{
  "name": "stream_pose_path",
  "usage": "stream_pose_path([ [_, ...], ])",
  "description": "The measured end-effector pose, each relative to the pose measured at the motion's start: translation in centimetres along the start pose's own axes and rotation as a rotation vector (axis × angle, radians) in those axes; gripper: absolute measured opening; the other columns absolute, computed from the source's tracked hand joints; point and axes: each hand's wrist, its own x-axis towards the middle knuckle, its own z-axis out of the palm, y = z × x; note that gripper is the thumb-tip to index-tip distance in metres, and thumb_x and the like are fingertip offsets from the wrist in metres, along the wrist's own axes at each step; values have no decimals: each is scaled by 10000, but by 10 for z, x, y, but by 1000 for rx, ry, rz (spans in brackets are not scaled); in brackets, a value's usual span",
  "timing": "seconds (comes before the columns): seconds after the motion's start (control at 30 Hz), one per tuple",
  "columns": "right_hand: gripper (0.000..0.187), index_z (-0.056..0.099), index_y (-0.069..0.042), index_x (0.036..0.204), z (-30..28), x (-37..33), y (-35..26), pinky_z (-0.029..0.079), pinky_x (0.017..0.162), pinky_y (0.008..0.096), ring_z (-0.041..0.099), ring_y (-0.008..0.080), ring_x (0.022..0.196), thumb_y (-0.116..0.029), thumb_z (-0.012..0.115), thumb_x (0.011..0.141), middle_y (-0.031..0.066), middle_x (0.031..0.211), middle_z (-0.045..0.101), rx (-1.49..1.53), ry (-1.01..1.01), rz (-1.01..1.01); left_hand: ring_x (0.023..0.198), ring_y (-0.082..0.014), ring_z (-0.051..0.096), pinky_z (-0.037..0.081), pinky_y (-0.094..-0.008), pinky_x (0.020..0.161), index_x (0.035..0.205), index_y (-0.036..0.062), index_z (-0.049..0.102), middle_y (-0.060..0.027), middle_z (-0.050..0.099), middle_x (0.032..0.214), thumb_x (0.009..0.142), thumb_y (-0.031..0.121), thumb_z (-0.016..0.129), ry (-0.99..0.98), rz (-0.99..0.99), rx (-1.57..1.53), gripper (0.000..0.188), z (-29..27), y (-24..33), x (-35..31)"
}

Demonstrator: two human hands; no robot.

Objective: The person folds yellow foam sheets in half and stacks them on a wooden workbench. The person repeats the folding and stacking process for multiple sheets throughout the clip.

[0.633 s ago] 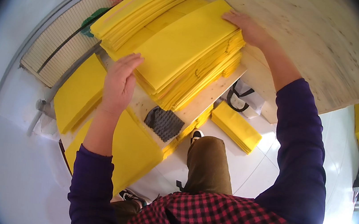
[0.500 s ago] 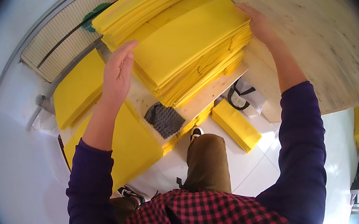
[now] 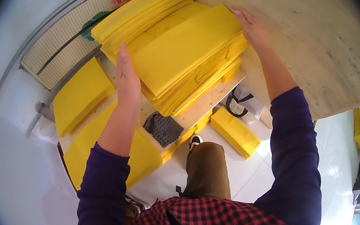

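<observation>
A tall stack of flat yellow fabric pieces (image 3: 183, 45) lies on a pale wooden tabletop, its layers showing along the near side. My left hand (image 3: 128, 79) stands upright at the stack's left end, fingers straight and held together, palm facing the stack. At the far right end is my right hand (image 3: 249, 27), its fingers stretched out along the edge of the top pieces. Neither hand grips anything; whether the left palm presses on the stack, I cannot tell. Behind it to the left rises another yellow stack (image 3: 142, 13).
More yellow piles (image 3: 81, 96) lie at the left. A dark grey textured cloth (image 3: 163, 128) rests near the table's front edge. On the tiled floor are a yellow bundle (image 3: 235, 132) and a white bag with black handles (image 3: 248, 105). A wooden panel (image 3: 322, 53) stands at the right.
My left hand has shifted a little right and nearer to me, turning its palm more toward the stack's end. The right hand has moved slightly left along the far end.
</observation>
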Motion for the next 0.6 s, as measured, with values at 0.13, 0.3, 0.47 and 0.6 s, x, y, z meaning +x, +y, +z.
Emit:
stream_pose_path([
  [0.13,537,506,-71,1311,20,37,3,345,1044,349,460,293,1245,-471,407,966,146,1355,497,-174,-284,-30,1339,-246,324,254,-344,1106,1431,53,324,-134,313,1470,1009,451,307,-10,24,98,580,-2,-12,3],
  [0.3,580,499,-52,1311,53,56,19,295,1085,362,410,320,1286,-500,388,961,135,1395,456,-550,-364,-80,1326,-275,349,242,-340,1105,1344,-5,427,-177,372,1431,1003,428,366,15,116,360,554,-16,-36,19],
  [0.47,595,454,-62,1354,58,57,21,284,1096,385,384,317,1309,-496,308,974,152,1416,425,-613,-476,-15,1324,-340,344,233,-385,1109,1275,-16,487,-213,387,1410,992,342,435,-37,275,559,460,-26,-51,24],
  [0.6,588,490,-40,1317,44,54,2,271,1100,365,387,312,1304,-494,343,972,156,1409,431,-862,-488,-180,1316,-377,344,223,-422,1112,1267,4,496,-209,395,1403,987,310,444,-52,327,643,418,-33,-46,21],
])
